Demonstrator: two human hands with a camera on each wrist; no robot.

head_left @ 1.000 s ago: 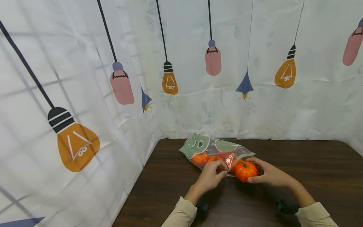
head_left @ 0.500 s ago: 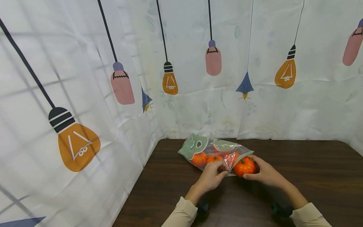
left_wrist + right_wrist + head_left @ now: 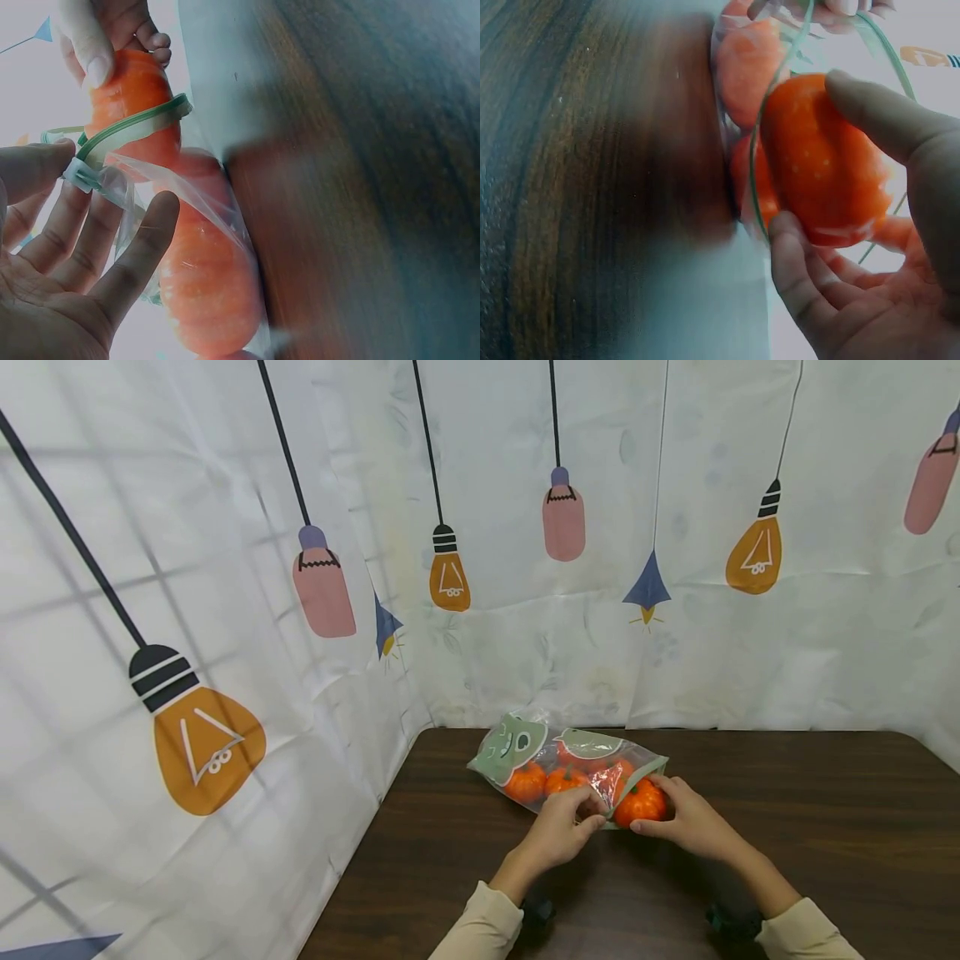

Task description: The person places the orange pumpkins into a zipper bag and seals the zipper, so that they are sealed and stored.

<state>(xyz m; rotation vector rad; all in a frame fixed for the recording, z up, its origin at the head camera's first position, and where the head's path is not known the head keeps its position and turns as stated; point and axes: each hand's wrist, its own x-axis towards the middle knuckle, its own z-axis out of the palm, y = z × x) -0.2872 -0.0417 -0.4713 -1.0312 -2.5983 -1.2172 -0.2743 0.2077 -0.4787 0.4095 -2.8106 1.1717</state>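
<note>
A clear zip bag (image 3: 633,754) with a green animal print lies on the table, its mouth facing right. Inside it are several small orange toy pumpkins (image 3: 525,782). My left hand (image 3: 558,827) pinches the bag's green zip edge (image 3: 82,174) between thumb and fingers. In my right hand (image 3: 693,822) is another orange pumpkin (image 3: 821,161), gripped between thumb and fingers right at the bag's mouth. In the left wrist view the green rim crosses in front of this pumpkin, so part of it sits within the opening.
A dark wood table (image 3: 810,827) carries the bag near its far left corner. White cloth (image 3: 510,643) printed with hanging lamps stands behind and to the left. Dark bands (image 3: 731,922) show at both wrists, below the beige sleeves (image 3: 806,935).
My right hand has moved left with the pumpkin, bringing it into the bag's mouth. The bag has shifted slightly left, while my left hand has stayed nearly in place at its edge.
</note>
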